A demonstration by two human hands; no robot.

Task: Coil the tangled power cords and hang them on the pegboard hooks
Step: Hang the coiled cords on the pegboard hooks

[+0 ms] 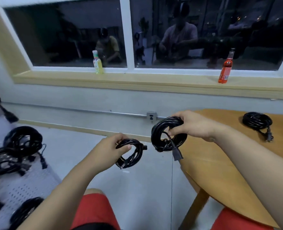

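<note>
Grey floor [142, 188] is lying open left of the wooden table [220, 166]. Over the table's left edge I'm curling my right hand [192, 125] around a large cord coil [155, 135], ring upright, plug [177, 156] hanging down. Left of the table, my left hand [109, 150] is pinching a smaller coil [137, 153].

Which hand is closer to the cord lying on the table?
The right hand, just left of that cord. The left hand is farther away, over the floor.
</note>
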